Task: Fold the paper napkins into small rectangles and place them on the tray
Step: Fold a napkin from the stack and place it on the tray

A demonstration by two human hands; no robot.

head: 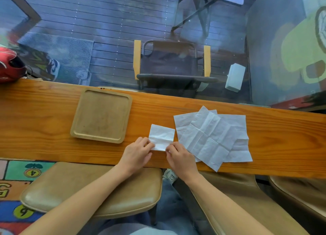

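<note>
wooden counter (pixel 264 134) beside window (pixel 123 31), tray (pixel 77 128) bare

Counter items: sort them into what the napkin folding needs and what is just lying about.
Part of the job:
folded napkin, pinched at its near edge by the left hand and right hand
unfolded napkins, overlapping pile
wooden tray, nothing on it

Just lying about:
red helmet, far left
white box, beyond the glass

Folded napkin's (pixel 162 136) near corners under fingertips (pixel 150 145), lower spread napkins (pixel 211 135) overlapped, red helmet (pixel 9 65) cropped left.
</note>
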